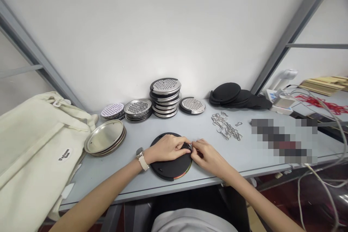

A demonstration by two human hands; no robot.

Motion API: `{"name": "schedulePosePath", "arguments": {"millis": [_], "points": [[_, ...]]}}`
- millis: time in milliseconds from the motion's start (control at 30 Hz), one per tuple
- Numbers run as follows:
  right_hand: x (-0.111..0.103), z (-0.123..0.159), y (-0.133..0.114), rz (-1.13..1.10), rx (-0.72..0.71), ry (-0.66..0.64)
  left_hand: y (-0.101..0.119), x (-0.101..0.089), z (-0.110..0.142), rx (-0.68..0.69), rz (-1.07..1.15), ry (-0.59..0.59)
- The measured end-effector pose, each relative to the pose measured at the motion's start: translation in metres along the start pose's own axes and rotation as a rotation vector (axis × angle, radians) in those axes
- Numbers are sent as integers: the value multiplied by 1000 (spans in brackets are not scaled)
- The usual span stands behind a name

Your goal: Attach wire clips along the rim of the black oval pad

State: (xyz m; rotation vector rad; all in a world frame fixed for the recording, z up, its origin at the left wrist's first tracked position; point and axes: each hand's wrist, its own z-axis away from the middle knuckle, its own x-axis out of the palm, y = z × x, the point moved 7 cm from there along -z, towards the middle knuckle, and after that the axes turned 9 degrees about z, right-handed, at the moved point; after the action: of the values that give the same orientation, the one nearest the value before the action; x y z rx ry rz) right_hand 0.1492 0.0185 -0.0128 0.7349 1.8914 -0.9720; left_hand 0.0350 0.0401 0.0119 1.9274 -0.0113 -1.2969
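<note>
Black round pad lies on the grey table, clasped by our left hand while our right hand pinches a small metal piece at its edge; perforated steel discs, more black pads and metal clips lie untouched beyond

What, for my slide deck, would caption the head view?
Left hand and right hand meet on a black disc, stacked steel graters behind.
</note>
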Motion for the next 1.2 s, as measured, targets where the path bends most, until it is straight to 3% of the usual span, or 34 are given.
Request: {"name": "schedulePosePath", "arguments": {"millis": [800,1200], "points": [[-5,-1,-4,-40,-31,-25,7,-6,2,-18,-107,96],[-2,-1,-2,-60,-37,-22,2,-3,2,22,-15,36]]}}
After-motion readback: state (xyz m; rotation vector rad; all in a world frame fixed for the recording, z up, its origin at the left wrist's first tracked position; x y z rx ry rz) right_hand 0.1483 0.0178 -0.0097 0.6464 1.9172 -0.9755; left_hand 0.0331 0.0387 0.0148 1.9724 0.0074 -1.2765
